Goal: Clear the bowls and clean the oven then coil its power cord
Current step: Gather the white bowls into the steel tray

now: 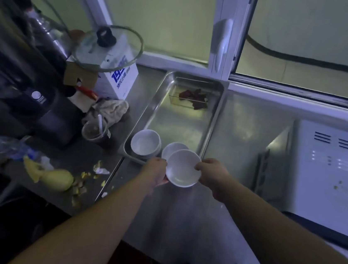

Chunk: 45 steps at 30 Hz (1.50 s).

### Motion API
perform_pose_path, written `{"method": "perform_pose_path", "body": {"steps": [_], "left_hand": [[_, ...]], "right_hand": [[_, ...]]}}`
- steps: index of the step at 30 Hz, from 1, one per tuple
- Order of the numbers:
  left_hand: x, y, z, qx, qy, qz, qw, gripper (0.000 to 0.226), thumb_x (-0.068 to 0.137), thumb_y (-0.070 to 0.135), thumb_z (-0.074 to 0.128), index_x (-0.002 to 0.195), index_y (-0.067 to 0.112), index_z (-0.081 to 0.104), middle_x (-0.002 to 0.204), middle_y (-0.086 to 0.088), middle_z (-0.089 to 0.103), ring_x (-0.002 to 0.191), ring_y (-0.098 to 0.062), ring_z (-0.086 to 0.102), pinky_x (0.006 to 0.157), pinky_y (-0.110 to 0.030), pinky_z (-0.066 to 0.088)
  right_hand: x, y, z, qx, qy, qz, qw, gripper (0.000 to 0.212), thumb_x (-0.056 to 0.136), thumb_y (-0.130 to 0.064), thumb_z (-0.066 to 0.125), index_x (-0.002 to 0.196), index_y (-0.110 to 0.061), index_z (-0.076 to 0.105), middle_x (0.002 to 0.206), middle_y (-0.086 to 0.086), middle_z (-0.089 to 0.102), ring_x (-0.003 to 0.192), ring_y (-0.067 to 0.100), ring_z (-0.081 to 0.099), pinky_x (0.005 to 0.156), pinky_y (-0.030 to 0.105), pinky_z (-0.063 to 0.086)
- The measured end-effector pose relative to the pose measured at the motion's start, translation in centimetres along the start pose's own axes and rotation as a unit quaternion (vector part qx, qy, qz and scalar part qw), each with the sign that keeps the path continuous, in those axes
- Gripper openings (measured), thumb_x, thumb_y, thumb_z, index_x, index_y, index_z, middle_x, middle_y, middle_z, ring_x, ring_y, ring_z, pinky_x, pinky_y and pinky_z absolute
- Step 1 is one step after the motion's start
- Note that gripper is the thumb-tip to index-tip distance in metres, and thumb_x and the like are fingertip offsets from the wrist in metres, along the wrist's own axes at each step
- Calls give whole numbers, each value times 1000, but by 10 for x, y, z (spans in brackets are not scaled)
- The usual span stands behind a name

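Note:
Both hands hold one white bowl point(183, 168) just above the steel counter, at the near edge of a steel tray point(183, 120). My left hand point(157, 172) grips its left rim and my right hand point(212, 174) pinches its right rim. A second white bowl point(172, 149) shows partly behind it, over the tray's near corner. A stack of white bowls point(145, 143) stands in the tray's near left corner. The white oven point(333, 171) sits at the right, its vented top speckled with crumbs. No power cord can be made out.
Red dried chillies point(193, 98) lie in a clear box at the tray's far end. On the left are a glass lid point(107, 48) on a white carton, a crumpled cloth point(111, 109), a plastic cup point(95, 130), peelings point(55, 178), a plastic bottle and dark appliances. A window frame runs behind.

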<state>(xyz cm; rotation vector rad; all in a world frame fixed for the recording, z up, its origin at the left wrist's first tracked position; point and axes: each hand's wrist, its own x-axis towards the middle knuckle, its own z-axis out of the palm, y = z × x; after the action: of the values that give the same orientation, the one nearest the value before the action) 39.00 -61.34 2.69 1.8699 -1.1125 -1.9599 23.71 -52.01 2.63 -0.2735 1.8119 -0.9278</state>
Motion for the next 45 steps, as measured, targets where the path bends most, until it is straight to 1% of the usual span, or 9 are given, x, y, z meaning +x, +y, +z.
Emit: {"method": "perform_pose_path", "body": {"steps": [6, 9, 17, 19, 24, 31, 37, 42, 45], "left_hand": [[55, 10, -13, 13, 12, 1, 1000, 32, 99, 9, 49, 125, 12, 66, 123, -16, 68, 111, -32, 67, 74, -37, 63], [74, 9, -15, 19, 13, 5, 1000, 26, 90, 10, 51, 102, 16, 73, 120, -20, 68, 104, -33, 67, 88, -54, 60], [134, -19, -19, 103, 8, -2, 995, 34, 72, 26, 49, 91, 44, 72, 108, -9, 70, 103, -34, 67, 93, -54, 58], [127, -13, -18, 118, 9, -3, 993, 33, 72, 26, 48, 88, 40, 73, 104, -8, 71, 100, -34, 68, 92, -53, 58], [103, 4, -15, 152, 16, 16, 988, 45, 69, 26, 44, 104, 24, 71, 101, -9, 70, 97, -34, 67, 89, -53, 60], [99, 5, -16, 182, -1, 25, 983, 54, 69, 28, 42, 117, 23, 68, 105, -9, 70, 98, -33, 66, 90, -53, 60], [81, 10, -20, 216, -7, 47, 975, 62, 70, 34, 46, 128, 20, 62, 113, -10, 67, 104, -34, 65, 92, -51, 59], [60, 16, -21, 301, -1, 99, 949, 57, 91, 24, 53, 147, 16, 48, 137, -11, 57, 111, -31, 58, 88, -38, 50], [55, 11, -20, 354, 12, 136, 925, 52, 94, 19, 54, 145, 13, 52, 139, -14, 55, 112, -33, 58, 86, -35, 49]], "right_hand": [[32, -20, 27, -29, 52, -6, 998, 25, 74, -22, 68, 93, -7, 71, 97, 20, 69, 96, 39, 68, 85, 51, 58], [47, -24, 36, -39, 65, 7, 997, 17, 83, -17, 69, 94, -5, 68, 92, 13, 65, 92, 33, 65, 83, 43, 57], [69, -27, 46, -84, 71, 31, 993, 19, 82, -23, 69, 96, -11, 71, 96, 15, 68, 84, 32, 65, 77, 39, 56], [71, -27, 47, -92, 69, 33, 993, 20, 81, -23, 69, 96, -9, 72, 96, 17, 69, 82, 32, 66, 74, 39, 56], [74, -29, 50, -111, 65, 40, 991, 22, 80, -26, 68, 95, -10, 72, 95, 16, 69, 90, 35, 68, 81, 43, 58], [67, -32, 53, -125, 43, 46, 990, 38, 69, -35, 65, 97, -9, 68, 98, 19, 68, 84, 32, 63, 72, 37, 51], [41, -34, 49, -178, 38, 25, 983, 59, 90, -25, 63, 146, -15, 49, 129, 13, 60, 110, 31, 61, 91, 36, 52], [7, -26, 37, -260, 46, -9, 964, 48, 90, -26, 63, 137, -16, 57, 134, 12, 62, 117, 32, 60, 97, 36, 51], [-9, -8, 26, -300, 52, -1, 953, 58, 95, -31, 57, 150, -17, 45, 150, 10, 51, 131, 32, 53, 102, 32, 45]]}}
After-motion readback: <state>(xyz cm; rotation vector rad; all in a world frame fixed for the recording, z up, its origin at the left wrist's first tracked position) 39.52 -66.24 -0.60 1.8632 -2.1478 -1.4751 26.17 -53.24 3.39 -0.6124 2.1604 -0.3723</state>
